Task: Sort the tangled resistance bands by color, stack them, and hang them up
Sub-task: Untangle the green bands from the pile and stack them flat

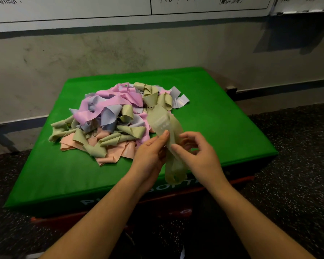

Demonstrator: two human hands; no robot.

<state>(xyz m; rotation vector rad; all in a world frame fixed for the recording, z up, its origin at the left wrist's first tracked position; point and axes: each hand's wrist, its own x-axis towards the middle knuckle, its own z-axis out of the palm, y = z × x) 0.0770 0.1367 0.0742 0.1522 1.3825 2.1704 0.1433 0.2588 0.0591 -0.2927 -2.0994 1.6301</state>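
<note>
Left hand: your left hand point(151, 153) holds the olive band point(173, 141) from its left side, thumb and fingertips point(165, 134) closed lightly on the strip.
Right hand: your right hand point(195, 152) meets it from the other side, fingers loosely curled, with the forefinger and thumb on the same strip; how firmly they pinch cannot be told.
Olive band: it runs between your fingers, its lower loop hanging below them over the near edge, its upper end leading away into the pile.
Pile: the tangled pile point(118, 120) lies just beyond your fingertips, with pink, lilac, peach and olive bands interlocked; no sorted stacks are visible.
Risk, drag: if you pull while the far end is caught, you will likely draw neighbouring bands along and tighten the knot.
Risk, stretch: the thin rubber looks elastic, so a snagged band may stretch and snap back when released.
Risk, slip: the hanging loop could slide off the near edge to the floor.
Surface: a green padded box point(223, 128) stacked on a red one.
Room: dark speckled floor point(297, 165); beyond, a stained wall point(101, 53) with a whiteboard point(204, 6).
</note>
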